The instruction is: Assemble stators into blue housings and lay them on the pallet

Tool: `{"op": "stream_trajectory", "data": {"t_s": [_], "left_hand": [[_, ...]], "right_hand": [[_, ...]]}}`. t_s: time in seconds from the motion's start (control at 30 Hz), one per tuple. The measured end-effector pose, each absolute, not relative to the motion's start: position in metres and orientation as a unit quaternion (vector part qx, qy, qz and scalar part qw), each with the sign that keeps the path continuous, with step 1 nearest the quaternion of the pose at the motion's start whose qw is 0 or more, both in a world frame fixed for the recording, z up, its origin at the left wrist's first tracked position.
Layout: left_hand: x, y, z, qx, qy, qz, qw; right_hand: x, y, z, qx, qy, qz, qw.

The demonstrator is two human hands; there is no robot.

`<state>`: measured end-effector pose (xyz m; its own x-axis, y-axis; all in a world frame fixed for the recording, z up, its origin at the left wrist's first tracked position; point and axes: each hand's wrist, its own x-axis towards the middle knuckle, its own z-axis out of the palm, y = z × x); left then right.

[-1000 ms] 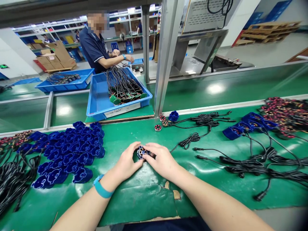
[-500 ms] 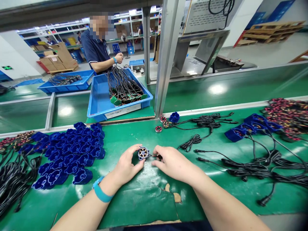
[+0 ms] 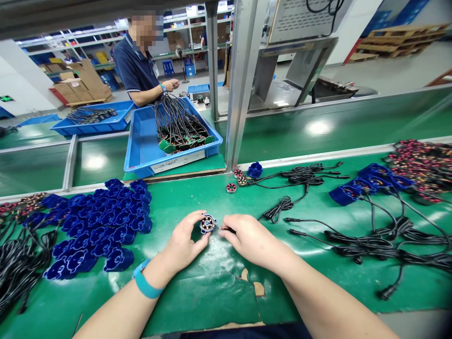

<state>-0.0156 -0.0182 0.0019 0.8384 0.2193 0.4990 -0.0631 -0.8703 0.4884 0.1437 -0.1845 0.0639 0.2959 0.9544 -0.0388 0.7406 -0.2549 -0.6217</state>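
Note:
In the middle of the head view, my left hand [image 3: 183,241] grips a small blue housing [image 3: 208,224] between thumb and fingers. Its open face is turned up, showing a ring of copper-coloured and dark round parts inside. My right hand [image 3: 243,234] is closed just right of the housing. Its thumb and forefinger pinch a thin dark cable [image 3: 218,229] at the housing's side; the rest of the cable is hidden by the hand. Beyond the hands, a round red-and-silver part [image 3: 231,188] and a single blue housing [image 3: 254,169] lie on the green bench.
Many blue housings [image 3: 102,221] cluster at left beside black cables [image 3: 24,254]. Bundled black cables [image 3: 367,242] and filled housings [image 3: 374,181] lie at right. A metal post [image 3: 240,84] rises ahead. Behind it, a co-worker [image 3: 134,66] stands by a blue tray [image 3: 141,136].
My right fingers have come slightly closer to the housing and pinch tighter at its side. The housing has turned a little in my left hand. The view has shifted slightly.

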Motion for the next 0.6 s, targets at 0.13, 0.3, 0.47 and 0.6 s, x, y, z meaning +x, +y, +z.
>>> {"op": "stream_trajectory", "data": {"t_s": [0.13, 0.3, 0.47, 0.6], "left_hand": [[-0.0132, -0.0184, 0.0068, 0.959, 0.030, 0.170, 0.226], [-0.0143, -0.0177, 0.0094, 0.954, 0.020, 0.195, 0.227], [-0.0156, -0.0187, 0.0098, 0.961, 0.024, 0.160, 0.226], [-0.0172, -0.0210, 0.0088, 0.942, 0.077, 0.159, 0.285]], "right_hand": [[0.1434, -0.1829, 0.0615, -0.772, -0.550, 0.210, 0.237], [0.1462, -0.1862, 0.0640, -0.767, -0.550, 0.212, 0.253], [0.1472, -0.1886, 0.0654, -0.769, -0.552, 0.224, 0.232], [0.1447, -0.1891, 0.0663, -0.771, -0.554, 0.234, 0.209]]}}
